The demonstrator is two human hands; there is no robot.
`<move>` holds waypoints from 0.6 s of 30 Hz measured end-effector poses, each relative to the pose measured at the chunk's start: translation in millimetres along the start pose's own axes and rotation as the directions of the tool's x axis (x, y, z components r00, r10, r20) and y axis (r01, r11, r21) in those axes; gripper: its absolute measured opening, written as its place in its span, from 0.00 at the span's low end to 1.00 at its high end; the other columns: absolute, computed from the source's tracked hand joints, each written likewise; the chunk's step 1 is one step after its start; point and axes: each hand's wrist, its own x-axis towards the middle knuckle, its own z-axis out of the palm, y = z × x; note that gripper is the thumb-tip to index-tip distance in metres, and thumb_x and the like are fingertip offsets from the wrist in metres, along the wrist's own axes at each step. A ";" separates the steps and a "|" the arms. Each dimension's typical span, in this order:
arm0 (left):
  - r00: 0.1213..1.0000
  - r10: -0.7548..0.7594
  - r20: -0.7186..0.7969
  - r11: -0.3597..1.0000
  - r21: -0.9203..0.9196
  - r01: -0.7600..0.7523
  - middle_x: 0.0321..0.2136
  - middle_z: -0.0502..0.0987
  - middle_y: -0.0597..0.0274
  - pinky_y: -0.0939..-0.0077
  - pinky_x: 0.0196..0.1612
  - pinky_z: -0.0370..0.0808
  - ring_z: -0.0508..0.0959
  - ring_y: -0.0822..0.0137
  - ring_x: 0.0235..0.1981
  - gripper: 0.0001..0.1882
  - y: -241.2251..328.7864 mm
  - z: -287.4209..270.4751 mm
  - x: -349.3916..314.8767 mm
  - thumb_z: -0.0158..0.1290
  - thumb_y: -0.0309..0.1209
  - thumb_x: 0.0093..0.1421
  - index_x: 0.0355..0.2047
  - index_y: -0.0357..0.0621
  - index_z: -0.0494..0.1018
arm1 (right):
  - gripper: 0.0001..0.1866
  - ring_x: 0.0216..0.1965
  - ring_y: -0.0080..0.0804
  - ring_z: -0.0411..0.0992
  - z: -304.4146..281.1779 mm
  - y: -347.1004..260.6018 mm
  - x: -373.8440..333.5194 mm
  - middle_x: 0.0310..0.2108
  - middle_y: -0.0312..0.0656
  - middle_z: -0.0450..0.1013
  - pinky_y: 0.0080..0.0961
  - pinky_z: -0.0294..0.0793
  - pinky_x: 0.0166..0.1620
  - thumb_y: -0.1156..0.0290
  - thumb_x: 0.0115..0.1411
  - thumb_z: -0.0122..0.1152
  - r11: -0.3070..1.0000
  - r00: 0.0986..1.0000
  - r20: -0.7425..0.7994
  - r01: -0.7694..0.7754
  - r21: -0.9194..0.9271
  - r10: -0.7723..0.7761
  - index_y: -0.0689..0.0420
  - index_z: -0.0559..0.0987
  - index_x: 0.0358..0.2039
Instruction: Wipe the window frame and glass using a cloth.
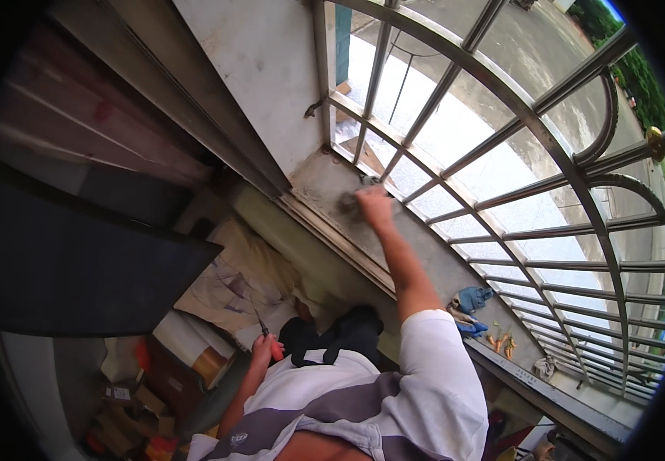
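My left hand point(262, 353), low near my waist, is closed round the red handle of a screwdriver point(258, 316), its thin shaft pointing away from me. Stretched out over the concrete window sill point(417, 238), my right hand point(374, 203) reaches the corner by the metal window bars point(424, 188). Its fingers look closed, and a grey, motion-smeared thing point(349, 203) shows beside them; what it is I cannot make out. A small dark object point(368, 180) lies just beyond that hand, near the foot of the bars.
Blue cloths point(470, 307) and several orange-brown pieces point(502, 343) lie farther right on the sill. A dark panel point(94, 253) stands at my left. Below it are cardboard pieces point(121, 422) and a printed sheet point(228, 288). The sliding window track point(340, 242) runs along the sill's near edge.
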 end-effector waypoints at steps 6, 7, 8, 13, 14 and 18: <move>0.999 0.007 -0.045 0.995 -0.103 -0.012 0.21 0.74 0.51 0.71 0.24 0.74 0.75 0.61 0.18 0.13 -16.6 -7.7 1.4 0.42 0.36 0.60 0.34 0.36 0.65 | 0.19 0.35 0.44 0.66 -31.5 -36.7 3.8 0.32 0.51 0.68 0.34 0.66 0.41 0.72 0.41 0.51 0.621 0.795 -0.273 -0.159 0.767 0.541 0.57 0.72 0.38; 0.998 -0.021 -0.054 0.989 -0.147 0.012 0.20 0.74 0.51 0.71 0.23 0.74 0.75 0.61 0.18 0.13 -20.2 -7.9 2.4 0.41 0.35 0.60 0.34 0.35 0.64 | 0.20 0.37 0.42 0.66 -28.5 -60.4 4.7 0.35 0.50 0.68 0.31 0.66 0.42 0.74 0.40 0.51 0.611 0.805 -0.360 -0.003 0.792 0.471 0.58 0.72 0.39; 0.998 -0.025 -0.056 0.988 -0.152 0.016 0.20 0.74 0.51 0.71 0.23 0.74 0.75 0.61 0.18 0.13 -23.7 -8.3 1.5 0.41 0.35 0.60 0.34 0.35 0.64 | 0.20 0.39 0.43 0.66 -31.0 -88.4 2.5 0.36 0.49 0.67 0.32 0.66 0.43 0.76 0.40 0.51 0.621 0.888 -0.302 0.024 0.783 0.346 0.57 0.72 0.39; 1.000 -0.016 -0.026 0.999 0.029 0.017 0.21 0.74 0.50 0.70 0.23 0.74 0.75 0.61 0.18 0.13 -20.3 -4.1 -3.7 0.41 0.35 0.60 0.34 0.35 0.64 | 0.17 0.42 0.44 0.64 -13.0 -108.4 24.1 0.36 0.43 0.67 0.31 0.68 0.42 0.75 0.43 0.52 0.795 0.908 -0.183 0.419 0.439 -0.378 0.46 0.76 0.36; 0.999 -0.019 -0.026 0.999 0.034 0.020 0.21 0.74 0.50 0.70 0.23 0.74 0.75 0.61 0.18 0.13 -20.9 -5.8 -5.4 0.41 0.35 0.60 0.34 0.35 0.64 | 0.15 0.42 0.42 0.65 -9.7 -100.5 30.2 0.36 0.42 0.66 0.30 0.69 0.41 0.74 0.44 0.52 0.784 0.838 -0.061 0.531 0.323 -0.542 0.43 0.77 0.34; 0.997 0.001 -0.077 0.999 -0.048 -0.005 0.22 0.74 0.49 0.70 0.24 0.74 0.75 0.61 0.18 0.13 -27.3 -11.3 -15.5 0.41 0.35 0.60 0.35 0.34 0.64 | 0.05 0.34 0.40 0.67 -14.7 -13.3 55.7 0.30 0.45 0.68 0.36 0.71 0.29 0.71 0.46 0.52 0.990 0.978 -0.149 -0.140 0.032 0.143 0.52 0.77 0.23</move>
